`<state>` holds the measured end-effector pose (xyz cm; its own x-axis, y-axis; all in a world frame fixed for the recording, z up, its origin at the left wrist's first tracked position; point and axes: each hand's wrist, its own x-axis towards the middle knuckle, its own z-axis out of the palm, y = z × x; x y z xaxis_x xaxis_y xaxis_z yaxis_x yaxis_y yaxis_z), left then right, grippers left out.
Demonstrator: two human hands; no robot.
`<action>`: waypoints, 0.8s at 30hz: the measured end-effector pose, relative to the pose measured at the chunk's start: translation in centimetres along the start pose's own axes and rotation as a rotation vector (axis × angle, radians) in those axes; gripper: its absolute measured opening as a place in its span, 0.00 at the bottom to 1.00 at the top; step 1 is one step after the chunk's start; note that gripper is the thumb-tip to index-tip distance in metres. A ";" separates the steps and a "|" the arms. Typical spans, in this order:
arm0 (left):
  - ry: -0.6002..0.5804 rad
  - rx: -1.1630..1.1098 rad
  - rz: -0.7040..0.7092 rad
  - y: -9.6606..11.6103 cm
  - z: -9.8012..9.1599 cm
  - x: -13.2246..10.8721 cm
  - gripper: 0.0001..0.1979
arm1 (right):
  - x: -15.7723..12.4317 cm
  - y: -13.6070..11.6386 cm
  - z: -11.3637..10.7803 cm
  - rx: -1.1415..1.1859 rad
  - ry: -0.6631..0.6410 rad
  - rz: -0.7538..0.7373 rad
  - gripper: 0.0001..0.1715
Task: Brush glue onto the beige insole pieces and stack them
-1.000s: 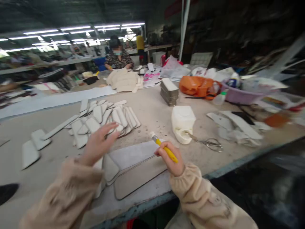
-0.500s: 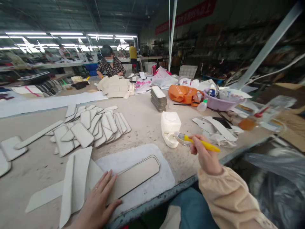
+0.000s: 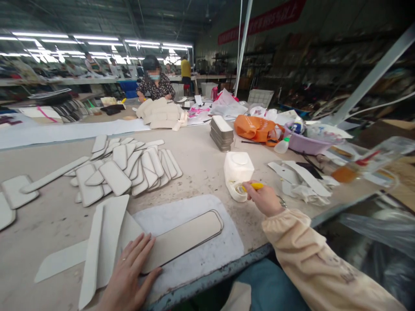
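Note:
My left hand point(image 3: 128, 276) lies flat with fingers spread on the near end of a long beige strip piece point(image 3: 184, 237), which rests on a grey felt mat point(image 3: 207, 255) at the table's front edge. My right hand point(image 3: 264, 199) is closed on a yellow-handled brush point(image 3: 253, 186), its tip dipped into the opening of a white plastic jug point(image 3: 238, 172) lying on its side. Long pale cut pieces point(image 3: 100, 242) lie just left of my left hand.
A fan of white rounded pieces point(image 3: 126, 168) covers the table's middle left. A stack of grey pieces point(image 3: 222, 133), an orange bag point(image 3: 256, 126), a purple basin point(image 3: 304, 144) and loose scraps point(image 3: 298, 179) sit to the right. A person point(image 3: 154, 82) works at the far end.
My left hand came down from the white pieces onto the beige strip. My right hand carried the brush rightward from above the mat into the white jug's opening.

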<state>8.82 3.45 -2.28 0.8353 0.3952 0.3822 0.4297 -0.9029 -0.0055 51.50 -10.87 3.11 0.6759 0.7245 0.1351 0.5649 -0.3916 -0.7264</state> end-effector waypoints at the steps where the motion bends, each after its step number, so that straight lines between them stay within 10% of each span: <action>1: -0.001 -0.004 0.008 0.0 -0.1 -0.1 0.38 | 0.1 0.0 0.0 -0.004 -0.005 0.001 0.27; 24: -0.117 -0.208 -0.205 1.3 -2.0 -1.1 0.40 | -2.4 2.1 -3.4 0.020 -0.004 -0.100 0.24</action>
<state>7.84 1.50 -0.84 0.7773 0.5788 0.2467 0.5242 -0.8126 0.2549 52.71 -15.37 3.55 0.6148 0.7615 0.2054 0.6199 -0.3055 -0.7228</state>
